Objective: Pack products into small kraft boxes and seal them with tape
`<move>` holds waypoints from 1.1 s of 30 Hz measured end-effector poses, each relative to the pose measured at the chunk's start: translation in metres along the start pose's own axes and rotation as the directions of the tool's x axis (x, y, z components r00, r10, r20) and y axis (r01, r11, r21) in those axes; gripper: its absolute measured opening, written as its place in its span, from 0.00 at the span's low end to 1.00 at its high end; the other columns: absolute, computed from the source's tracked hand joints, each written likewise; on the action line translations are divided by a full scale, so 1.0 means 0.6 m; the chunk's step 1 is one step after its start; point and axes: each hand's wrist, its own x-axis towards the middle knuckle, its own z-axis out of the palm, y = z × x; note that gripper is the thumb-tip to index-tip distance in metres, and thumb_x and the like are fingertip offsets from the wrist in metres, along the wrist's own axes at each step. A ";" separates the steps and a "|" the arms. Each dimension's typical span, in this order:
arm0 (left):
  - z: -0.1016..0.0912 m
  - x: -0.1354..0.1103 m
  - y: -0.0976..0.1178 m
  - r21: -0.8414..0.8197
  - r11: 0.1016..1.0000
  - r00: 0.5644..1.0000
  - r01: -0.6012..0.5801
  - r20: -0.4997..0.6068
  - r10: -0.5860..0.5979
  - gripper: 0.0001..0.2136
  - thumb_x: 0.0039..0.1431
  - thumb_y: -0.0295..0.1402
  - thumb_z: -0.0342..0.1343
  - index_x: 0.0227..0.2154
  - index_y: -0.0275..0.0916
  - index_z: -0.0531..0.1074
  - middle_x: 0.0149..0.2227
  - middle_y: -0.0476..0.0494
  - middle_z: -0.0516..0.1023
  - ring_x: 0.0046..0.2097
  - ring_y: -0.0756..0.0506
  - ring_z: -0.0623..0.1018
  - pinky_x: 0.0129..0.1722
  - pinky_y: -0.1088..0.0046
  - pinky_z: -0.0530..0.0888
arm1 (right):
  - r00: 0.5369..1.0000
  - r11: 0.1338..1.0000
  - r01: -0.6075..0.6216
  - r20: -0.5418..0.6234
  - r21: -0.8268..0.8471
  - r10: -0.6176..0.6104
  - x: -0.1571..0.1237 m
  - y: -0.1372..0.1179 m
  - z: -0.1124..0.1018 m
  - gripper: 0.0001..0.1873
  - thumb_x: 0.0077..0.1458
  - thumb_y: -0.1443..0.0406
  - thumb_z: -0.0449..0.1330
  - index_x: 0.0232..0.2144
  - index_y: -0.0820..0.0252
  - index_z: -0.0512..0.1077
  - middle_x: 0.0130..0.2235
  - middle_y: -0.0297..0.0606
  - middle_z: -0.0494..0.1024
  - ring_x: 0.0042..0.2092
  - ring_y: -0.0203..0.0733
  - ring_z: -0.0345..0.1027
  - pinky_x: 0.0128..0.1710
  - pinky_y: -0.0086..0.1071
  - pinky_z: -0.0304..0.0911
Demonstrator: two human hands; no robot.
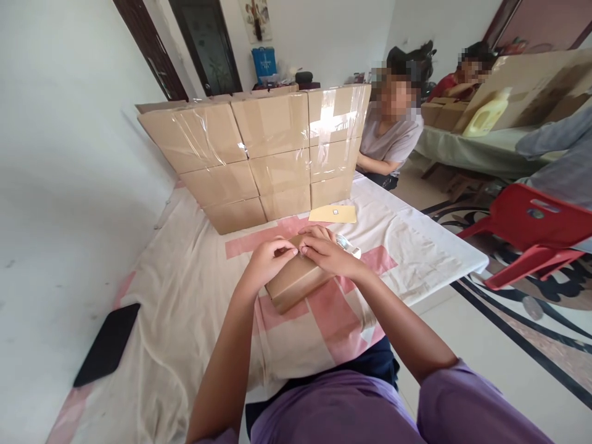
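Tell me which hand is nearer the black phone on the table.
Left. The left hand rests on the cardboard box, right of the phone; the right hand sits farther right on the same box.

A small box (296, 285) sits on the cloth-covered table (185, 290) directly before the person, whose left hand (266, 262) and right hand (326, 251) lie on its top, fingertips meeting. Behind the box stands a wall of stacked cartons (272, 154), with a flat envelope (333, 213) between the two, a tape roll (350, 246) just right of the box and a phone (107, 344) well to its left. Right of the box and behind it sits a seated person (391, 139), with a chair (531, 228) and a second table (481, 153) bearing a jug (488, 114) farther right.
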 end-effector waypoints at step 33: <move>-0.013 0.037 0.010 0.156 0.977 0.955 0.142 0.237 -0.177 0.17 0.64 0.46 0.52 0.25 0.40 0.67 0.27 0.51 0.67 0.32 0.48 0.67 0.31 0.70 0.61 | 1.000 0.934 0.010 -0.020 -0.358 -0.018 -0.017 0.020 0.042 0.35 0.70 0.58 0.44 0.72 0.72 0.54 0.73 0.54 0.56 0.76 0.57 0.43 0.75 0.56 0.39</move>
